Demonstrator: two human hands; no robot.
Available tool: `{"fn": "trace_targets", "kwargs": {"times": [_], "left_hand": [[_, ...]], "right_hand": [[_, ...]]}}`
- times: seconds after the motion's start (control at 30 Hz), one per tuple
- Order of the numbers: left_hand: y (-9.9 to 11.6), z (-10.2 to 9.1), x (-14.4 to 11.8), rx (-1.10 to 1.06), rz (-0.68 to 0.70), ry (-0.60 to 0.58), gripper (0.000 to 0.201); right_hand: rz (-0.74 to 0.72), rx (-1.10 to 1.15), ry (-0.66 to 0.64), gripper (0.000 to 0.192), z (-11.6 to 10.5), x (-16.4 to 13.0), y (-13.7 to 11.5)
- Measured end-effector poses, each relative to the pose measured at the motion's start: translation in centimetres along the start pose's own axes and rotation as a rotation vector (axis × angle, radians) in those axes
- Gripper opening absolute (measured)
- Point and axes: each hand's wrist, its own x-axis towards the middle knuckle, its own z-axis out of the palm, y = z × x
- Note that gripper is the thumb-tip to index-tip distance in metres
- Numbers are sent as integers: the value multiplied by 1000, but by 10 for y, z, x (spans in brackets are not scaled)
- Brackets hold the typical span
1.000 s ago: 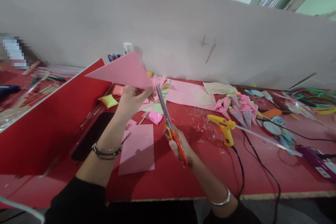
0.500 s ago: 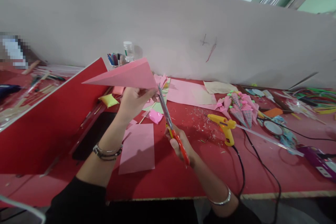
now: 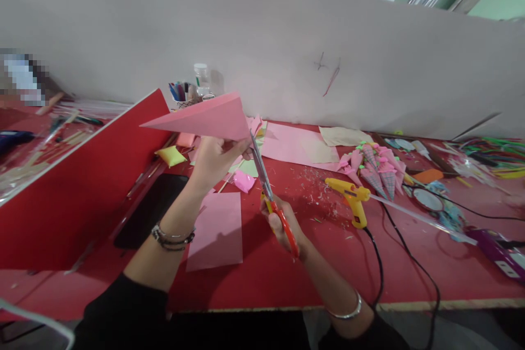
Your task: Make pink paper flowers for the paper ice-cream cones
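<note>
A pink paper cone [image 3: 205, 117] is held up above the table, its point toward the left. My left hand [image 3: 219, 161] grips it from below near the wide end, thumb toward the rim. In my right hand [image 3: 283, 219] is a pair of scissors [image 3: 262, 172] with red and yellow handles, the blades pointing up at the cone's wide edge. The blade tips touch or overlap that edge; how far they reach in I cannot tell. Below my hands lies a flat pink paper sheet [image 3: 219, 235], and a small bright pink packet [image 3: 244, 180] sits behind it.
To the right lie a yellow glue gun [image 3: 350, 197] with a black cord, several small decorated cones [image 3: 377, 167] and a purple power strip [image 3: 498, 254]. A red board [image 3: 90, 186] leans at the left beside a black phone [image 3: 150, 210]. Large pink paper [image 3: 287, 145] lies behind.
The paper cone, both hands and the scissors have shifted slightly to the right. The grip on each is the same.
</note>
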Motion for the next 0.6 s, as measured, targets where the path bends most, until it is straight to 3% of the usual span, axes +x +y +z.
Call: {"fn": "trace_targets", "kwargs": {"times": [0.2,0.37,0.6], "left_hand": [[-3,1,2,-6,-24,19,11],[-3,4,3,-105,-146,47,10],[-3,3,1,-98,-173,-4,12]], "right_hand": [[-17,-65,34,40,0,2,-1],[11,-91,42,39,0,0,-2],[223,-197,150,32,1,4,-5]]}}
